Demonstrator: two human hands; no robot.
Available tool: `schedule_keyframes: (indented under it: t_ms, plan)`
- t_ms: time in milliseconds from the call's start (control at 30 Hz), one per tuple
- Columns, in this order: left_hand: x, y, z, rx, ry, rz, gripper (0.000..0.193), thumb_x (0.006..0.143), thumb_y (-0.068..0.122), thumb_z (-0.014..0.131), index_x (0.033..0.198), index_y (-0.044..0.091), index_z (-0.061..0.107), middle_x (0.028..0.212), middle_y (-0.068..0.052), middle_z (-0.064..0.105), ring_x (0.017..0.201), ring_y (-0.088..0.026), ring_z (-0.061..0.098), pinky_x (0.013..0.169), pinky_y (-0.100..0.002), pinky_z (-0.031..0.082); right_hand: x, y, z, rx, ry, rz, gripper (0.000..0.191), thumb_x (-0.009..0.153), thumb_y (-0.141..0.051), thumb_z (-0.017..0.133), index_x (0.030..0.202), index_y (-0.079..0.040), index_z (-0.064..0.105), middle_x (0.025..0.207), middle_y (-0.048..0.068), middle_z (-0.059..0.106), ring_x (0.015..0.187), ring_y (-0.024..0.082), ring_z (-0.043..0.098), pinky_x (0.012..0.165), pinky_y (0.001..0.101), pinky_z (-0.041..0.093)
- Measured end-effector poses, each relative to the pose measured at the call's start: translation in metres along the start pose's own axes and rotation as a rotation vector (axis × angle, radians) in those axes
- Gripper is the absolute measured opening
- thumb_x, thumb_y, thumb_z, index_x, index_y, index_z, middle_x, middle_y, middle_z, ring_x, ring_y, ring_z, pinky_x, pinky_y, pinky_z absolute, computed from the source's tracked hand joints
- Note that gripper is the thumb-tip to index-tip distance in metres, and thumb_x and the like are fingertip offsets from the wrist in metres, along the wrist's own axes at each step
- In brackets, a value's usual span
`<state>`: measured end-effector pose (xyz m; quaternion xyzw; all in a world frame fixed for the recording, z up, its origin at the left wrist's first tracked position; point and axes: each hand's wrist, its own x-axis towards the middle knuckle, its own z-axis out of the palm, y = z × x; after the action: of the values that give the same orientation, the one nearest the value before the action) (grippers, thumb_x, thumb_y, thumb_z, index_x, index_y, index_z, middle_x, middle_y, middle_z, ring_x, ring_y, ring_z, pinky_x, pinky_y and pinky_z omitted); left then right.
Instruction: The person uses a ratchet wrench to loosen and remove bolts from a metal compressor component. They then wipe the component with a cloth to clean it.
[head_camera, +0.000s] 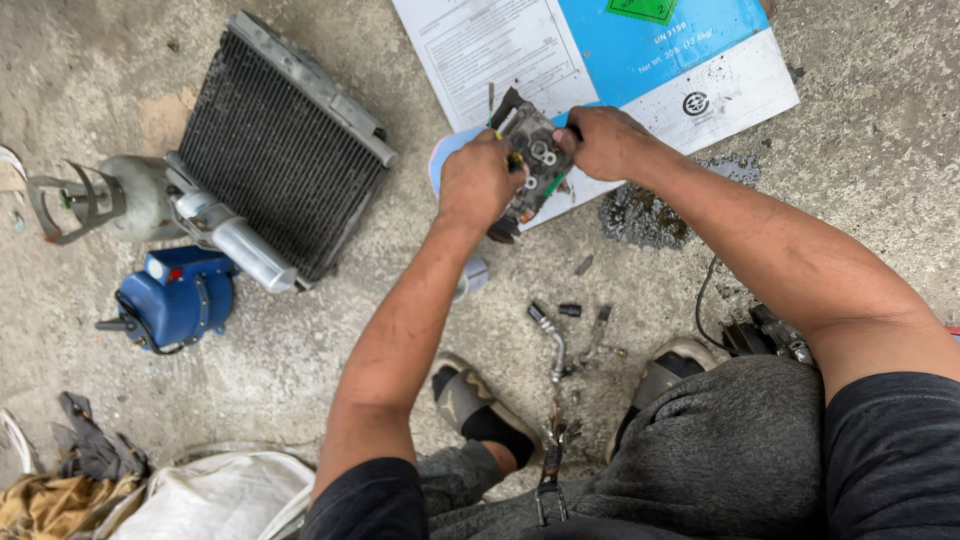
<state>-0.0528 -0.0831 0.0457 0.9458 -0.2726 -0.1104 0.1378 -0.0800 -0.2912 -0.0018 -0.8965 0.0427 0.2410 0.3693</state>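
Both hands grip one dirty grey metal machine part (535, 160) with round ports, held above the concrete floor (330, 330). Left hand (478, 184) closes around its lower side, together with a thin yellow-handled tool (514, 157); right hand (600, 140) clamps its upper right edge. Under the part lies a white and blue printed cardboard sheet (600, 50). Near the floor's left edge stand a black finned radiator (275, 150) and a blue motor (178, 297).

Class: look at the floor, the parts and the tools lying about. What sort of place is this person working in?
Probably an informal repair yard or workshop floor, likely for cooling or car air-conditioning parts. A finned radiator-like core and a blue motor unit lie on bare stained concrete, with loose fittings by the feet.
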Motion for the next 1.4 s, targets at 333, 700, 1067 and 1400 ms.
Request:
schedule_keyframes:
  t_ms: [333, 700, 1067, 1400]
  plan:
    - [-0.015, -0.006, -0.015, -0.083, -0.077, -0.03, 0.033, 0.075, 0.025, 0.081, 0.099, 0.004, 0.073, 0.102, -0.019, 0.067, 0.095, -0.039, 0.067, 0.083, -0.049, 0.054, -0.005, -0.001, 0.004, 0.006, 0.012, 0.021, 0.043, 0.106, -0.04, 0.05, 0.109, 0.0, 0.064, 0.108, 0.026, 0.068, 0.104, 0.045, 0.065, 0.093, 0.0556, 0.049]
    - [-0.015, -0.007, -0.008, 0.055, 0.007, 0.131, 0.028, 0.088, 0.021, 0.069, 0.114, 0.01, 0.072, 0.101, -0.015, 0.069, 0.086, -0.038, 0.069, 0.075, -0.049, 0.055, -0.001, 0.001, 0.01, -0.039, 0.043, -0.029, 0.043, 0.107, -0.038, 0.048, 0.111, 0.003, 0.062, 0.111, 0.028, 0.066, 0.108, 0.047, 0.063, 0.094, 0.0563, 0.048]
    - [-0.006, -0.017, -0.009, 0.232, -0.093, 0.252, 0.019, 0.087, 0.027, 0.071, 0.096, 0.011, 0.074, 0.095, -0.012, 0.07, 0.08, -0.034, 0.071, 0.069, -0.048, 0.056, -0.003, -0.001, 0.008, -0.034, 0.026, -0.019, 0.044, 0.108, -0.037, 0.047, 0.111, 0.003, 0.062, 0.108, 0.028, 0.067, 0.104, 0.046, 0.064, 0.092, 0.0558, 0.049]
    - [-0.012, -0.015, 0.016, 0.317, 0.037, 0.307, 0.014, 0.085, 0.021, 0.072, 0.09, 0.008, 0.07, 0.09, -0.011, 0.069, 0.075, -0.029, 0.072, 0.062, -0.044, 0.058, 0.004, 0.008, 0.015, -0.032, 0.057, -0.056, 0.043, 0.106, -0.037, 0.05, 0.108, 0.004, 0.062, 0.109, 0.029, 0.067, 0.106, 0.047, 0.064, 0.093, 0.0557, 0.049]
